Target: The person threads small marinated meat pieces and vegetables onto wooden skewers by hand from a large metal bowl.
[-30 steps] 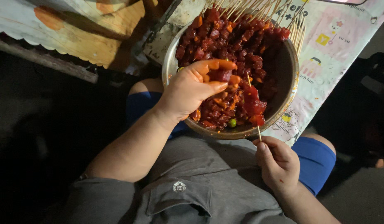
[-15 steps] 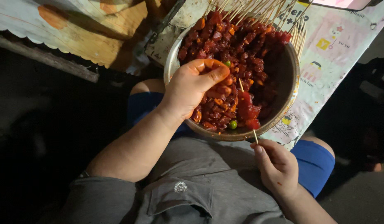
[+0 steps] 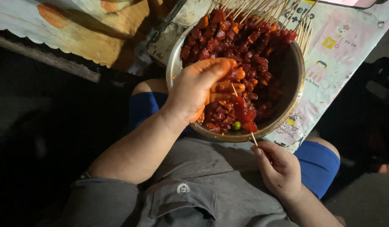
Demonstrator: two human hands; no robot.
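Observation:
A round metal bowl [image 3: 296,75] full of red marinated meat pieces [image 3: 240,46] rests at the table edge above my knees. My left hand [image 3: 198,88] reaches into the bowl, its sauce-stained fingers pinched around a piece of meat. My right hand [image 3: 280,168] sits just below the bowl's rim and grips the lower end of a thin wooden skewer [image 3: 245,113]. The skewer slants up into the bowl with red meat pieces threaded on it. A small green pea-like bit [image 3: 236,125] lies near the front rim.
Finished skewers [image 3: 266,12] fan out along the far rim of the bowl. A printed plastic tablecloth [image 3: 341,46] covers the table. A yellow patterned cloth [image 3: 81,25] lies at upper left. My lap shows blue shorts [image 3: 318,164] and a grey shirt.
My left hand has shifted within the bowl and closed its fingertips onto a meat piece by the skewer tip. The right hand keeps hold of the skewer in about the same place.

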